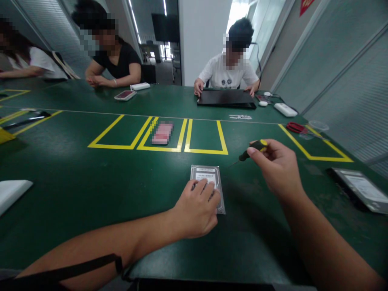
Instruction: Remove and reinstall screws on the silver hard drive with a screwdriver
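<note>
While hard drive [207, 173] lies long axis forward, left hand [198, 208] atop, grip unclear, right hand [279, 169] holding screwdriver [245, 155], tip leftward

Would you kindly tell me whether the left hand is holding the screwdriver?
No, the right hand holds the screwdriver, while the left hand rests on the drive.

See a silver, rectangular hard drive [208, 175] lying flat with white labels on top, long edges set near to far, partly covered. To its right, see a screwdriver [257, 144] held aslant, with dark, yellow-marked handle and thin shaft pointing down and left, near the drive's far right corner.
</note>
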A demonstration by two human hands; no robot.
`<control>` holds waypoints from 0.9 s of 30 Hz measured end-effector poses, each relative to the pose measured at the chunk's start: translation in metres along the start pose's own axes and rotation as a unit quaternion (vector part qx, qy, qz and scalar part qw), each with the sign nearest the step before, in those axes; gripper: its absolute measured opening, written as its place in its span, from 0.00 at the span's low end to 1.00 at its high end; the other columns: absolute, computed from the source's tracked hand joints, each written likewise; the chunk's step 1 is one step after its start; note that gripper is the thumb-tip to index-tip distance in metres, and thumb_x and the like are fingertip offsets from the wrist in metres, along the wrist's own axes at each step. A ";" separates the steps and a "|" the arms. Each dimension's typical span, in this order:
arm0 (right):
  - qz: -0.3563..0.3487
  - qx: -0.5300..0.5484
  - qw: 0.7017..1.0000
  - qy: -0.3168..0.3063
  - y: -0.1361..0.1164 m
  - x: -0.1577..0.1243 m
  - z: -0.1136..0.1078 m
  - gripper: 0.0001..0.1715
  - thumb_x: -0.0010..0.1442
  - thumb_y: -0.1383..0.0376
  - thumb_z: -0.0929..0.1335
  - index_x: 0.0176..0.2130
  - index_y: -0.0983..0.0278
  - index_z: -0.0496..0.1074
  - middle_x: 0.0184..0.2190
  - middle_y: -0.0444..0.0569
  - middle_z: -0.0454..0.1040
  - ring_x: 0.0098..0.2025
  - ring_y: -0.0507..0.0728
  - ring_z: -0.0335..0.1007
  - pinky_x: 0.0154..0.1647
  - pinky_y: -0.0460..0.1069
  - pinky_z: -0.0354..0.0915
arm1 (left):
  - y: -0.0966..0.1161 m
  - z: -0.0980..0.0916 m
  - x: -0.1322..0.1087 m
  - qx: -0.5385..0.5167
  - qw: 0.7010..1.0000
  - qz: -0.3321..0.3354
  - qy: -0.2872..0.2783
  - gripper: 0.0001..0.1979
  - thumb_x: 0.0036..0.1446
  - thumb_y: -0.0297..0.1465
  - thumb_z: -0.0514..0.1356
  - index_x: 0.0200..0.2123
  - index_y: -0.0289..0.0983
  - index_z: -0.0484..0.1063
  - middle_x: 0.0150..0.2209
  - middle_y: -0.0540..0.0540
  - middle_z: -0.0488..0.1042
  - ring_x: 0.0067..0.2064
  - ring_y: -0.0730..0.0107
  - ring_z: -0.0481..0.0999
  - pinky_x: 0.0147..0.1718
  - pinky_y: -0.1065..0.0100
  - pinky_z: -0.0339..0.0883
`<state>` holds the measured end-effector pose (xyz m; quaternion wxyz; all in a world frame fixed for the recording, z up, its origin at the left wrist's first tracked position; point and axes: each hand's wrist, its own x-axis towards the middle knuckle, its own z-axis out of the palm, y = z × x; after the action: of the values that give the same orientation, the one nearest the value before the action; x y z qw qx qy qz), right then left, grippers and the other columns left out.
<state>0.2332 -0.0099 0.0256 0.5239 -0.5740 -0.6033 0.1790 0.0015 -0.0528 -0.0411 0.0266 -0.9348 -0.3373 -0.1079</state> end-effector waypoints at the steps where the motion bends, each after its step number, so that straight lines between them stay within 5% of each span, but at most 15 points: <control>1: 0.000 0.027 1.000 0.000 -0.003 0.004 0.002 0.14 0.58 0.57 0.72 0.40 0.64 0.73 0.27 0.43 0.69 0.25 0.49 0.61 0.25 0.45 0.57 | 0.000 0.000 0.000 0.000 1.000 0.002 0.000 0.24 0.62 0.39 0.53 0.58 0.35 0.66 0.59 0.36 0.66 0.60 0.45 0.63 0.56 0.44 0.59; 11: -0.050 0.037 0.998 0.013 -0.023 0.028 0.030 0.13 0.66 0.54 0.65 0.39 0.62 0.64 0.34 0.47 0.77 0.26 0.49 0.67 0.25 0.44 0.62 | -0.002 -0.003 -0.002 -0.003 1.000 0.019 -0.015 0.26 0.62 0.42 0.53 0.59 0.33 0.65 0.61 0.34 0.65 0.61 0.42 0.62 0.57 0.43 0.58; 27: -0.053 -0.058 0.997 -0.009 0.008 0.026 0.043 0.15 0.66 0.53 0.64 0.42 0.63 0.66 0.34 0.49 0.78 0.30 0.52 0.71 0.32 0.48 0.63 | -0.002 -0.002 -0.003 -0.017 1.000 0.013 -0.015 0.26 0.62 0.41 0.54 0.59 0.34 0.65 0.61 0.35 0.65 0.62 0.42 0.61 0.58 0.42 0.58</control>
<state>0.2061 0.0317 0.0137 0.4934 -0.5690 -0.6466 0.1211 -0.0019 -0.0535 -0.0403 0.0071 -0.9410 -0.3235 -0.0987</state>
